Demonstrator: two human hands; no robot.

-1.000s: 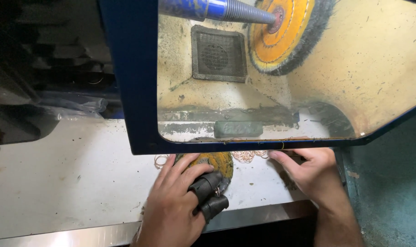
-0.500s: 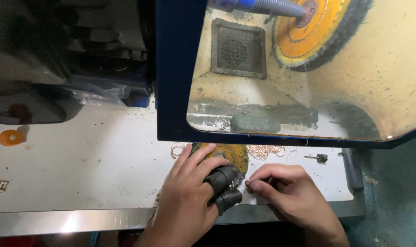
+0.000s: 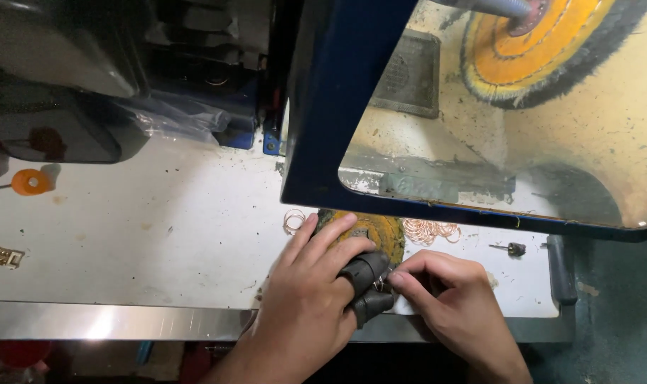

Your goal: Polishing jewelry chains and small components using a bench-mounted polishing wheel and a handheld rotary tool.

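Observation:
My left hand (image 3: 313,302) lies on the white bench, fingers spread over a flat yellow buffing disc (image 3: 384,229). Two of its fingers wear black rubber covers (image 3: 366,272) and are bent. My right hand (image 3: 455,302) pinches thumb and forefinger against those covered fingertips. A tiny thin metal ring (image 3: 382,284) glints between both hands, mostly hidden. A pile of thin copper-coloured rings (image 3: 430,230) lies just behind my right hand, and one loose ring (image 3: 293,221) lies left of the disc.
A blue-framed hood (image 3: 337,121) overhangs the bench, with a yellow polishing wheel (image 3: 529,64) on a spindle inside. A small metal bit (image 3: 513,249) lies at the right. An orange cap (image 3: 29,183) and a gold bracelet (image 3: 2,254) sit far left. The steel bench edge (image 3: 124,320) runs in front.
My right hand has come away from the ring pile under the hood edge and moved left to meet the covered fingers of my left hand. The left hand has stayed on the disc.

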